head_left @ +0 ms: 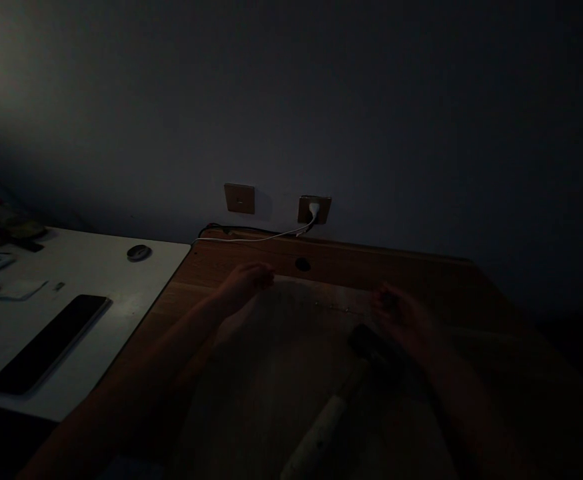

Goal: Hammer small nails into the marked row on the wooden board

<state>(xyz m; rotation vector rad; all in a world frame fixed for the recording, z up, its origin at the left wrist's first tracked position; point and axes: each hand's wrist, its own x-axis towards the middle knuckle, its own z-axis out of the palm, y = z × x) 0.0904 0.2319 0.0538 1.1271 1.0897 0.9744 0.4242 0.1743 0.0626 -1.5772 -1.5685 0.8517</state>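
Observation:
In the dim light, my left hand (pixel 247 285) is at the far left corner of a pale board (pixel 271 360), its fingers curled together. My right hand (pixel 401 317), dark and slightly blurred, is near the far right corner with bent fingers. Whatever either hand may grip is too dark to make out. Between the hands, a short row of tiny shiny bits (pixel 332 307) lies on the board. A mallet (pixel 316 433) rests there too, its dark head close below my right hand and its pale handle pointing towards me.
The board lies on a wooden table (pixel 471 300) with a round dark hole cover (pixel 302 265). A white table (pixel 121 293) adjoins at left, bearing a long black flat object (pixel 51 343) and a small round item (pixel 138 253). Cables (pixel 266 237) run to a wall socket (pixel 321 210).

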